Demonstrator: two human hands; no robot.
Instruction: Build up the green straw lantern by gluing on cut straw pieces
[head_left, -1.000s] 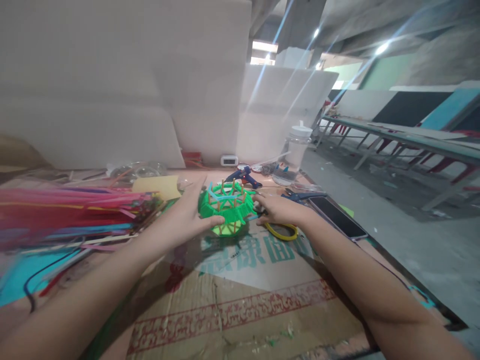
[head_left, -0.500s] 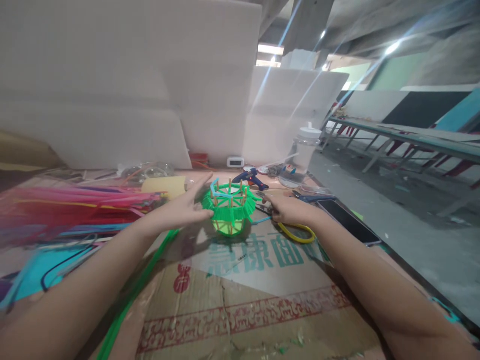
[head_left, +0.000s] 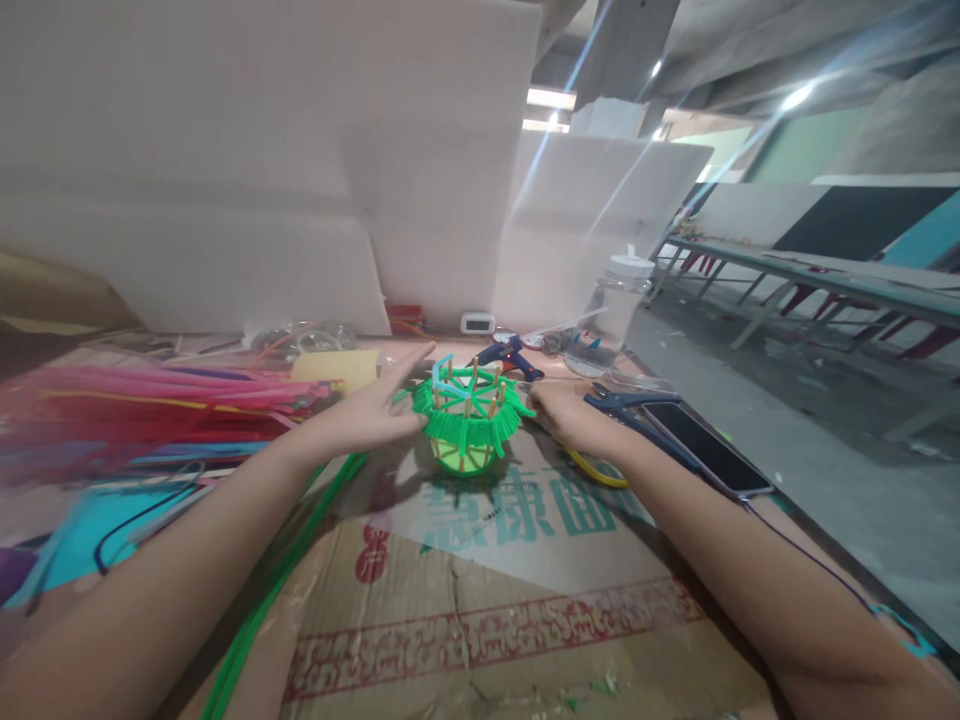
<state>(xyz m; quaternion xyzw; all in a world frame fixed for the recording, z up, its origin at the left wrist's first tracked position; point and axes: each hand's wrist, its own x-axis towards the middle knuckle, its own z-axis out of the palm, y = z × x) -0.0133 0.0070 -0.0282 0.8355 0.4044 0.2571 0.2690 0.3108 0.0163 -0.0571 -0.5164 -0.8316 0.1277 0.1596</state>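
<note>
A small round frame of green fuzzy pipe cleaners with upright wooden sticks stands on the cardboard, a bent light-blue strip on its upper rim. My left hand is at its left side, thumb against the green band and index finger stretched out past the rim; its other fingers are partly hidden. My right hand is just right of the frame, fingers curled together near a loose green end. What they pinch is too small to make out. Under that hand a yellow loop, seemingly a scissor handle, partly shows.
Behind are a blue glue gun, a small white digital clock and a clear bottle. Pliers and a phone lie right. Pink and red pipe cleaners lie left, with green ones beside my left forearm.
The view has shifted slightly. My right hand has come closer to the green frame and now covers the scissor blades and more of the yellow loop. My left hand stays at the frame.
</note>
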